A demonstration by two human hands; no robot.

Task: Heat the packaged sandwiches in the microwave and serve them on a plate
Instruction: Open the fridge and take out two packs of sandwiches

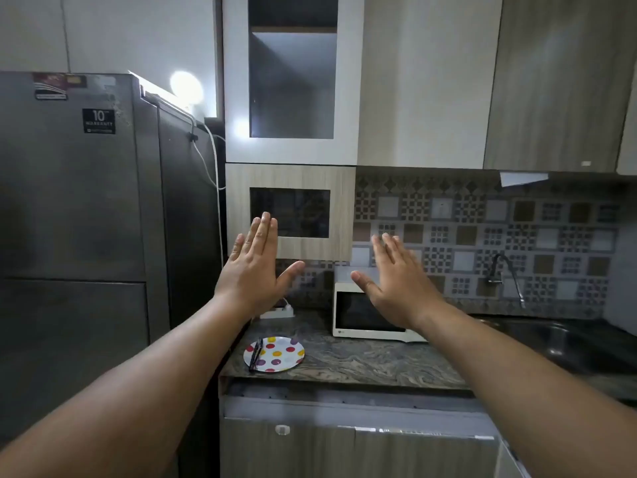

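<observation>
Raising empty hands: left hand (253, 267), right hand (396, 284) before microwave (348, 313).

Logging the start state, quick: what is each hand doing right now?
Left hand: open, fingers spread, holding nothing.
Right hand: open, holding nothing, raised before the microwave.

Kitchen corner, off-task items
Grey fridge (76, 201) at left; faucet (506, 274) over dark sink (551, 343); power strip (277, 312) on countertop (362, 360).

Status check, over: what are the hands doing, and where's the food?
Both hands, left and right, raised, open, empty. Microwave shut; dotted plate waiting on counter. No sandwiches in view. Path clear.
</observation>
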